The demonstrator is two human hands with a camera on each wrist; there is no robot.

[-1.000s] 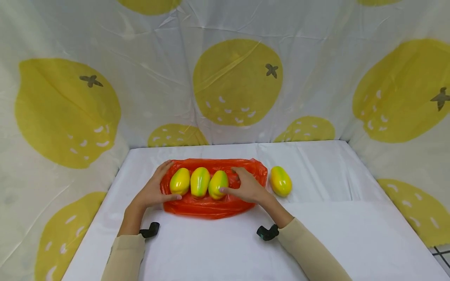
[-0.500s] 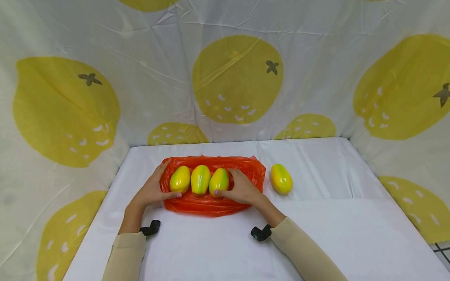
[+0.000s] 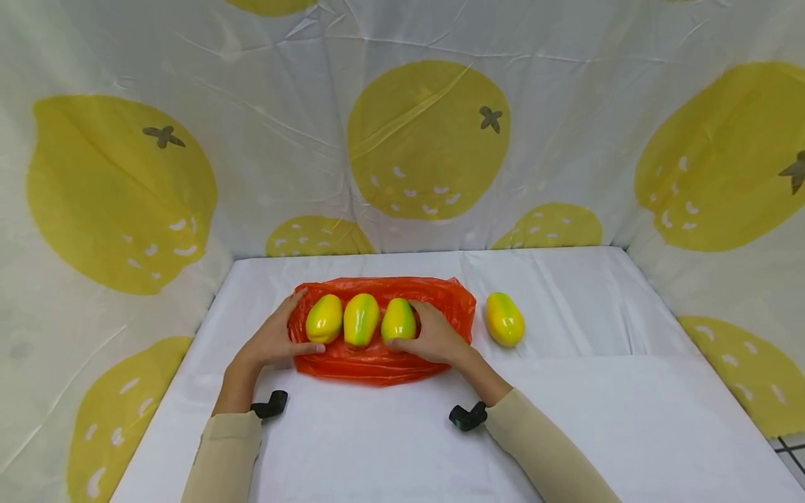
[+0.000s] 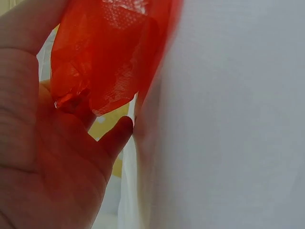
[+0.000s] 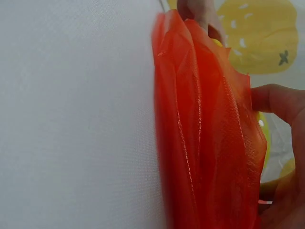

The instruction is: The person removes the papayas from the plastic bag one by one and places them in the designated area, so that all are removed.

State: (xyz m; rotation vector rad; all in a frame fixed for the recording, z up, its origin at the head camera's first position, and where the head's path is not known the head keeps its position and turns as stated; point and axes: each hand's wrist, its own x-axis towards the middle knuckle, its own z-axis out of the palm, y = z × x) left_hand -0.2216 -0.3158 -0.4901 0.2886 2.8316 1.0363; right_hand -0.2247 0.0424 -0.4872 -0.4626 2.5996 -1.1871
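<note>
Three yellow-green fruits lie in a row on a crumpled red plastic bag (image 3: 377,369) in the head view: left (image 3: 324,319), middle (image 3: 361,321) and right (image 3: 398,320). My right hand (image 3: 443,341) grips the right fruit, thumb in front and fingers round its far right side. Along the bag's left side rests my left hand (image 3: 267,341), thumb stretched near the left fruit's base, fingers spread toward the back. The left wrist view has the bag (image 4: 109,52) beside my left palm (image 4: 62,162). In the right wrist view the bag (image 5: 205,119) partly hides the fruits.
A fourth yellow-green fruit (image 3: 504,320) lies on the white cloth, right of the bag. White cloth (image 3: 377,447) covers the table. Behind and at both sides stand cloth walls (image 3: 566,140) with large lemon prints.
My right hand has moved left and closed round the right fruit, which now sits slightly farther from the middle one. My left hand has stayed nearly still at the bag's left side.
</note>
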